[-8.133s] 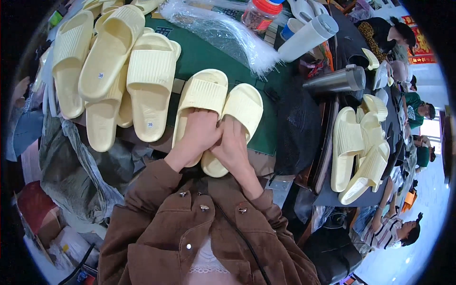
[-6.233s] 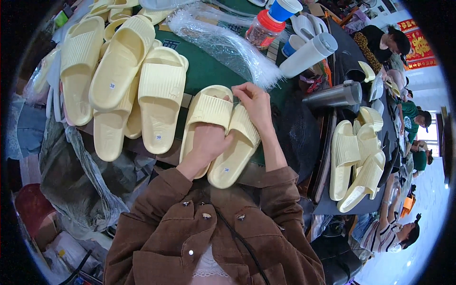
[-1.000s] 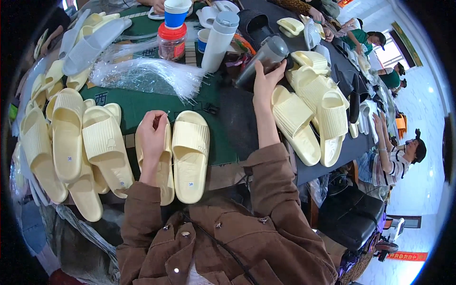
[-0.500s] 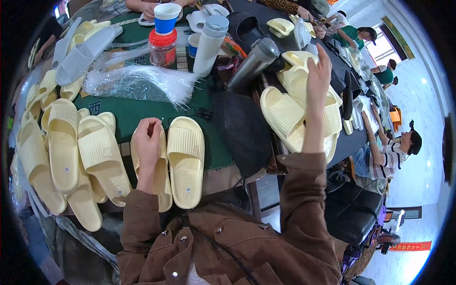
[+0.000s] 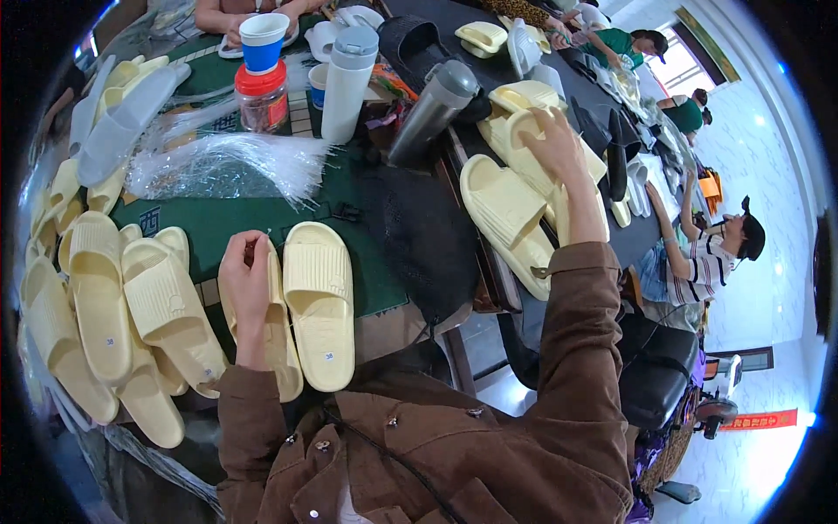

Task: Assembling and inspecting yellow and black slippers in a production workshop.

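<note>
My left hand is closed at the outer edge of a cream slide slipper; whatever its curled fingers pinch is hidden. To that slipper's right lies its mate, another cream slipper, sole down with its ribbed strap facing up. My right hand is over a pile of cream slippers on the right, its fingers apart and bent over the upper slipper. The palm side is hidden, so a firm hold does not show. Beside it a lower cream slipper lies tilted.
More cream slippers are heaped at left, with grey ones behind. A bundle of clear plastic strands lies on the green mat. A red-lidded jar, paper cup and two flasks stand behind. People work along the tables.
My right hand has come down from above the right-hand pile onto its upper slipper. My left hand stays at the same slipper. The whole view has shifted slightly.
</note>
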{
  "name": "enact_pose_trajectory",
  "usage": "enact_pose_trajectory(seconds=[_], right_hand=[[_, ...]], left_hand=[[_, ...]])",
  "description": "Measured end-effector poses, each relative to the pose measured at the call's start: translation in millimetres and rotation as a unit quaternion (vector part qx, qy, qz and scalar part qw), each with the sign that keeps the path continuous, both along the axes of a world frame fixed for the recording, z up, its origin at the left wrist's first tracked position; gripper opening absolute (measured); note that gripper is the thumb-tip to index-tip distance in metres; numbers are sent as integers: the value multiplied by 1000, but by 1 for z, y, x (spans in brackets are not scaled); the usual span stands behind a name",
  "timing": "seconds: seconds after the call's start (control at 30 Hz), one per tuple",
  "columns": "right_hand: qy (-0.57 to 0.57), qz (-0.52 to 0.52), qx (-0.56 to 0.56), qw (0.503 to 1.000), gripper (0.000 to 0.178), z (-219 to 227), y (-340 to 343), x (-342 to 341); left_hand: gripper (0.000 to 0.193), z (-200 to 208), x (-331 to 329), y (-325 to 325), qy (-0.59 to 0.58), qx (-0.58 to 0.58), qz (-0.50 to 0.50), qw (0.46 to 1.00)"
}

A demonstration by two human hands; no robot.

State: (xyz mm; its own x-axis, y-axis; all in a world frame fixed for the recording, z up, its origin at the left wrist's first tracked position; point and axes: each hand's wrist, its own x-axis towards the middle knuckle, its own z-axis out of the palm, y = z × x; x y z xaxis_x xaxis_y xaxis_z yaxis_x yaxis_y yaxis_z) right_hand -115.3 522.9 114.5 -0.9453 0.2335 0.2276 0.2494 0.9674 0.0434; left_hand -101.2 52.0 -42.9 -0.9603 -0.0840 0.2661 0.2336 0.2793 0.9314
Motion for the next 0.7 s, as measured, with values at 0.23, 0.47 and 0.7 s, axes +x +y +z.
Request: enact_pose_trajectory(seconds=[0.23,0.47,0.7], right_hand=[[65,-22,-71,995,54,-1,19,-2],[148,179,-27,972,49,5,12,-28],[-9,196,49,979,73,-8,-37,-90]], left_hand=[[7,0,-1,1,4,2,-6,1000],[7,-2,-4,2,7,-2,-2,1000],[7,-4,-2,0,22,-5,9,1000]])
